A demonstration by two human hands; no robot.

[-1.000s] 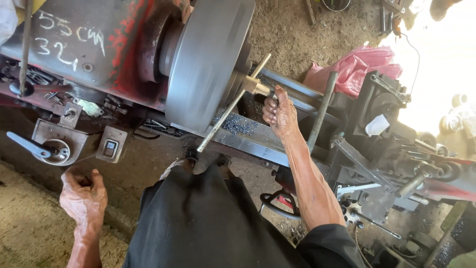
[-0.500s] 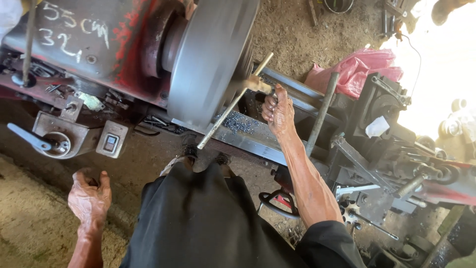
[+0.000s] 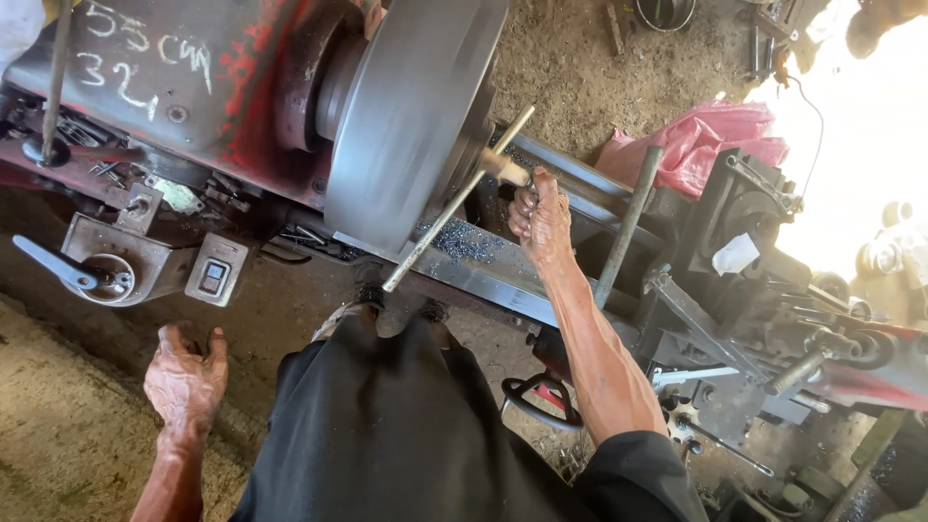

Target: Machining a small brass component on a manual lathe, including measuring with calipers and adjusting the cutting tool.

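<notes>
head view: a heavy old lathe (image 3: 193, 106) with chipped red and grey paint fills the upper left, white chalk marks scrawled on its flat grey top. its big round chuck (image 3: 411, 116) is dull grey steel, smooth and slightly blurred at the rim. a long thin steel bar (image 3: 454, 198) with a short cross piece at its top runs slantwise across the chuck face, like a t-shaped key. the right hand (image 3: 541, 217) is up at the key's upper end, fingers (image 3: 522, 208) curled shut around the pale stub just below the cross piece. dark metal shavings (image 3: 464, 240) lie scattered on the bright steel bed rail (image 3: 483, 275) under the chuck. the left hand (image 3: 186, 379) hangs low and free over the dusty earth floor (image 3: 58, 435), fingers loosely bent and apart, gripping nothing. a small grey switch box (image 3: 215, 278) with a dark rocker sits on the lathe's front, beside a blue-grey lever handle (image 3: 53, 263). a crumpled pink plastic bag (image 3: 706, 140) lies behind the bed, near a round grey rod (image 3: 628, 224).

against half a second ago, the right hand has kept its grip on the key, and the left hand has drifted a little further from the body with the fingers still spread; the key's slant looks unchanged.
</notes>
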